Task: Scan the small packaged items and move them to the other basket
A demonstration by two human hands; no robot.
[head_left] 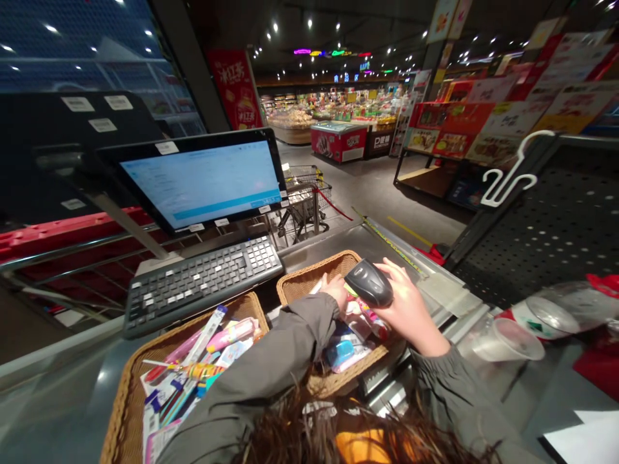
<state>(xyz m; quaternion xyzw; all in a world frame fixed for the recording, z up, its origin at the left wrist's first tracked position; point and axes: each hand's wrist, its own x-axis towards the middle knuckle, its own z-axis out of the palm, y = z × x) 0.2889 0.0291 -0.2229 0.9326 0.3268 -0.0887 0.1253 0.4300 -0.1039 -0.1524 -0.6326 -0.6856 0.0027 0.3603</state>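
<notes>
My right hand (pixel 406 310) is closed around a black handheld barcode scanner (pixel 370 283), its head pointing left over the right wicker basket (pixel 294 281). My left hand (pixel 336 288) reaches into that same basket, just left of the scanner. Its fingers look curled, and what they grip is mostly hidden. A pale edge of something shows beside them. Small packaged goods (pixel 351 338) lie in the near part of this basket. To the left, another wicker basket (pixel 128 386) holds a jumble of colourful packets and stick-shaped items (pixel 198 361).
Behind the baskets stand a black keyboard (pixel 203 280) and a lit monitor (pixel 207 180). On the right are a clear plastic cup (pixel 507 339), a lidded tub (pixel 544 316) and a black perforated panel (pixel 556 225) with white hooks (pixel 507 174). A shopping cart (pixel 302 200) stands beyond the counter.
</notes>
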